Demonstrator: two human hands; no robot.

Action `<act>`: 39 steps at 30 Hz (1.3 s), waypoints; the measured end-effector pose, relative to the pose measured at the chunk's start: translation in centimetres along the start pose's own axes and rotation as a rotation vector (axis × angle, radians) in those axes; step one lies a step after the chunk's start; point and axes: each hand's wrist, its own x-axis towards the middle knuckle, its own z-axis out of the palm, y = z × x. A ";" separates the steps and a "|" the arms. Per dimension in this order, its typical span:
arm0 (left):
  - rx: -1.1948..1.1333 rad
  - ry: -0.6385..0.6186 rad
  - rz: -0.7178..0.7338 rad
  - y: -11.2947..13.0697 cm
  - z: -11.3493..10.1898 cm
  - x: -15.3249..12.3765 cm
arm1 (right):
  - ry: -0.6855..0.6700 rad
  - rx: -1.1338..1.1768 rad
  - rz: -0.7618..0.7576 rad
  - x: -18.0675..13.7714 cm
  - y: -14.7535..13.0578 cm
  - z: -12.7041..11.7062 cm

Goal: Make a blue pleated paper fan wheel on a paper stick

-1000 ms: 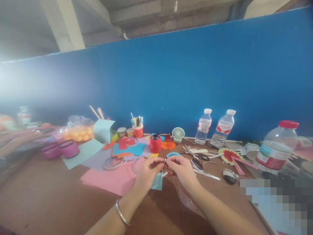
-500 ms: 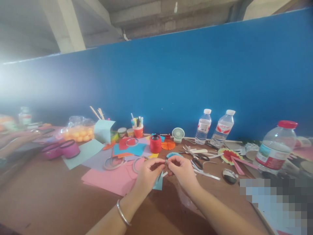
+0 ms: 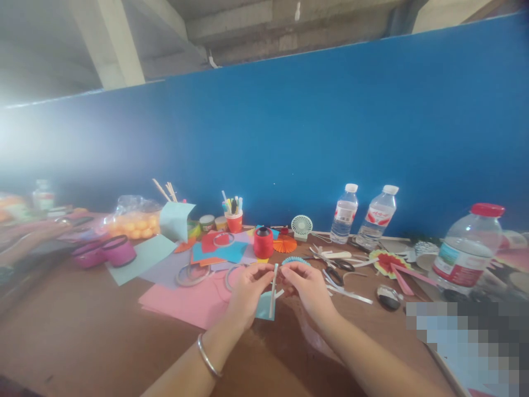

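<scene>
My left hand (image 3: 247, 292) is closed, its thumb and fingertips pinching a narrow pale paper strip (image 3: 273, 295). The strip stands nearly upright in this view, its lower end in front of a light blue sheet of paper (image 3: 263, 309). My right hand (image 3: 303, 286) is beside the strip's top, thumb and forefinger pressed together; whether anything is between them I cannot make out. Just beyond the right hand lies a pleated blue paper piece (image 3: 296, 261), partly covered by the fingers. Pink paper (image 3: 185, 303) lies left of my left hand.
Rolls of tape (image 3: 192, 274), a red spool-like object (image 3: 263, 242) and a small fan (image 3: 301, 226) are beyond my hands. To the right are scissors (image 3: 334, 275), paper strips, water bottles (image 3: 344, 215) and a mouse (image 3: 389, 298). Another person's hand (image 3: 41, 234) is at far left.
The paper strip has turned more upright and shows its pale face. My fingertips have moved slightly apart, with the left hand keeping the strip.
</scene>
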 end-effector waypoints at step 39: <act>-0.349 -0.071 -0.227 0.2 -1.2 0.7 | -0.094 -0.587 -0.439 -1.0 0.5 -0.5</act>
